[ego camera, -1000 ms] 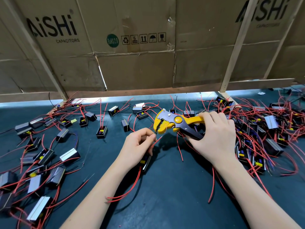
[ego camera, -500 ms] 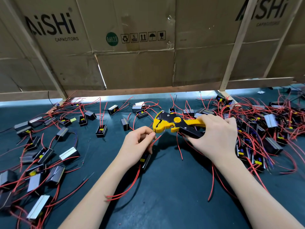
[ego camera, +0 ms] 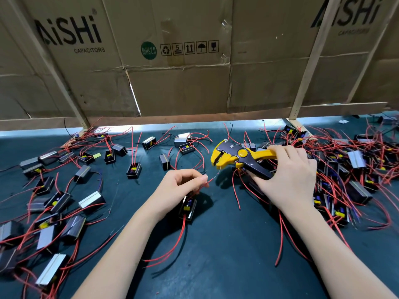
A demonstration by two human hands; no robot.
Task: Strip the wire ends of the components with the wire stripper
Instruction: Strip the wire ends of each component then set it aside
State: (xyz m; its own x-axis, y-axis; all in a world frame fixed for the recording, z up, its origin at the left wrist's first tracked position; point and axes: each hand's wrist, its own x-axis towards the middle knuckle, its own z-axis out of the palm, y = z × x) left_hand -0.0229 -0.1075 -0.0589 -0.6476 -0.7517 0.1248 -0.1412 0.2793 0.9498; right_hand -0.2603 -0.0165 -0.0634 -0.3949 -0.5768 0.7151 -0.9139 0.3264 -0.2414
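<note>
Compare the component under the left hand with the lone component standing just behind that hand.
The held component hangs tilted beneath the left hand, which pinches its red wire; the lone component stands untouched on the mat. The held one shows a yellow part; the lone one shows only its dark casing. Both are small black boxes.

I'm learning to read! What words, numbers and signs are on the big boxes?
"AiSHi" and "CAPACITORS": left cardboard box.
"RoHS 2.0": green round sticker.
"5": one of five small packing signs, with recycling, arrows, umbrella and glass.
"AiSHi": right cardboard box; the small line under it is too blurred to read.
</note>
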